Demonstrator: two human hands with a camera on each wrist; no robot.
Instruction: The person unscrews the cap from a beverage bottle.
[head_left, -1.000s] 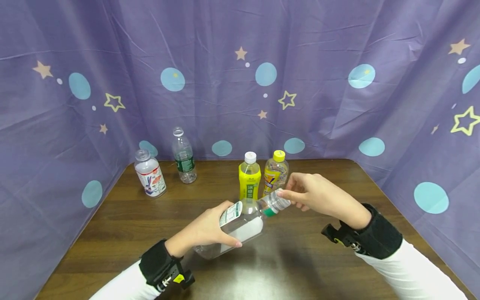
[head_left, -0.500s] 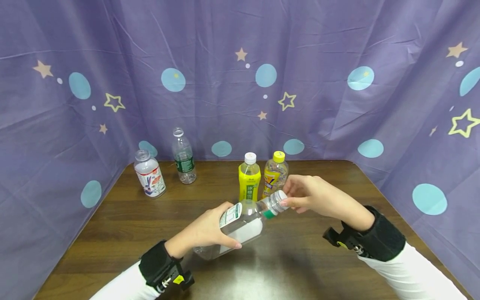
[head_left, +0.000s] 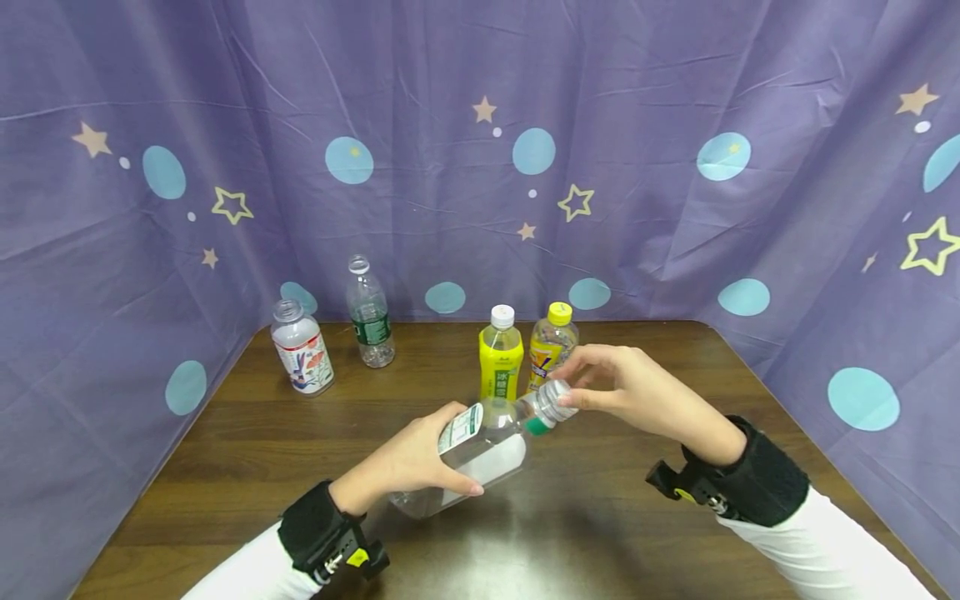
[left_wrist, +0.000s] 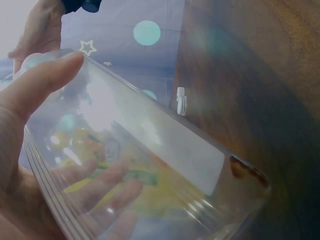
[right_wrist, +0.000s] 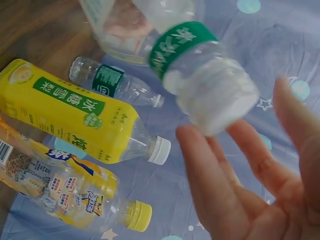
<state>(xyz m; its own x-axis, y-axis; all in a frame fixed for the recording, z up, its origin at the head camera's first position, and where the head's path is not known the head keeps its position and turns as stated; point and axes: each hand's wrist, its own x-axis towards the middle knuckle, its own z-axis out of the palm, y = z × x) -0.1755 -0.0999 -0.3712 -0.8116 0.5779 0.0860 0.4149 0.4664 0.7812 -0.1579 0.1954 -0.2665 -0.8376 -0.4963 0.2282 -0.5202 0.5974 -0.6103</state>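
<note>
Clear bottle (head_left: 480,454) tilted, neck up-right toward far side, left hand (head_left: 408,462) clamped on body, right hand (head_left: 637,392) fingers apart around cap (head_left: 557,400)

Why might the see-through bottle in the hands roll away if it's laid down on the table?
The clear bottle looks round and smooth, so it would probably roll. It seems empty, so likely light and squashy. Left hand grips its body.
</note>
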